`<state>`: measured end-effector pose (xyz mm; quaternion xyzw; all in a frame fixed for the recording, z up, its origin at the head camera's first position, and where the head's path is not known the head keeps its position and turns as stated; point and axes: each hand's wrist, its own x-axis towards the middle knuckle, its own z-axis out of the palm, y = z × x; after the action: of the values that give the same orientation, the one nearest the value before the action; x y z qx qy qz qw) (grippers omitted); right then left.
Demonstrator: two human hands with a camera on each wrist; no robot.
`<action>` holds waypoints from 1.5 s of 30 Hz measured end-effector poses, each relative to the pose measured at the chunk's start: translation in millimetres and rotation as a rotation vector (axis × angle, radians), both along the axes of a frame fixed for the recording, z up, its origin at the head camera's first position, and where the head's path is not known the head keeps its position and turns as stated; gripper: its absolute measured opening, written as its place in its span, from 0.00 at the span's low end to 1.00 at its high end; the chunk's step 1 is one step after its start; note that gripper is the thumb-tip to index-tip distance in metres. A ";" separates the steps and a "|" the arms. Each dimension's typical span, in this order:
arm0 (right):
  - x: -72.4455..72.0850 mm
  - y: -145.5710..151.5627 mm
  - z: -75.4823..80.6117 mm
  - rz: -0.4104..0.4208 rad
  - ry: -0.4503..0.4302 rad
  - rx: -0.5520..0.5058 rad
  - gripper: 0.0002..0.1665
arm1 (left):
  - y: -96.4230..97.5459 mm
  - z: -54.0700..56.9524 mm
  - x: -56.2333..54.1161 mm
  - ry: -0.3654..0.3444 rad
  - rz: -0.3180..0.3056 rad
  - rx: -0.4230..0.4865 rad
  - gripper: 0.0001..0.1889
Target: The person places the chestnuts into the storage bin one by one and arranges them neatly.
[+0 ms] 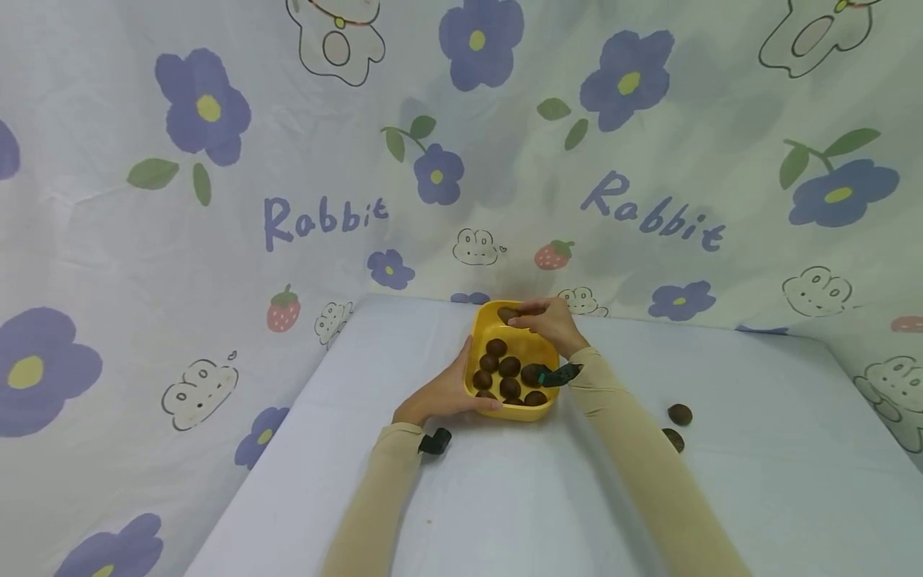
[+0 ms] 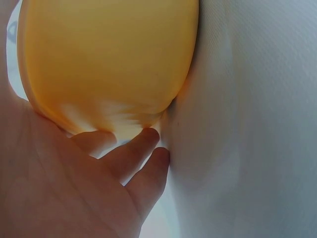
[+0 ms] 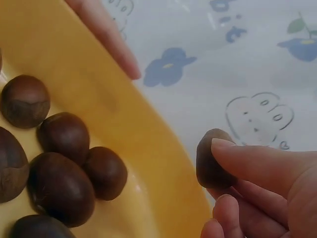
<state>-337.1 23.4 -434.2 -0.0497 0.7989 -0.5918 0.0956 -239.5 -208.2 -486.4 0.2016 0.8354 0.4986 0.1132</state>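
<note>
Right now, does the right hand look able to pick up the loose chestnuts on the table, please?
Probably not yet: the right hand pinches another chestnut; once freed, nothing visible blocks the loose chestnuts.

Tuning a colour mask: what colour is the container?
Yellow container; shows best in the head view.

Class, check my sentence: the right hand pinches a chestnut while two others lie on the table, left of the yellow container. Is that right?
Not quite: the two loose chestnuts lie right of the yellow container, as the head view shows. The rest stands.
</note>
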 end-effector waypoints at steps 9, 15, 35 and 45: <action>-5.1 -10.8 -9.5 -0.008 0.051 0.108 0.24 | 1.0 -0.8 1.9 -0.006 0.014 -0.022 0.74; -9.6 -15.3 -16.1 0.003 0.059 0.142 0.21 | 1.4 -2.2 0.7 0.005 -0.002 0.001 0.73; -14.4 -26.2 -27.9 -0.024 0.044 0.312 0.19 | 2.6 -0.1 1.2 -0.013 0.021 -0.044 0.74; -14.3 -30.3 -30.6 0.013 0.068 0.340 0.18 | 0.1 0.0 3.3 -0.032 0.040 -0.040 0.73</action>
<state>-351.4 -6.8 -464.9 -0.0579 0.8898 -0.4456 0.0795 -236.3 -208.1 -486.3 0.1743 0.8472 0.4871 0.1207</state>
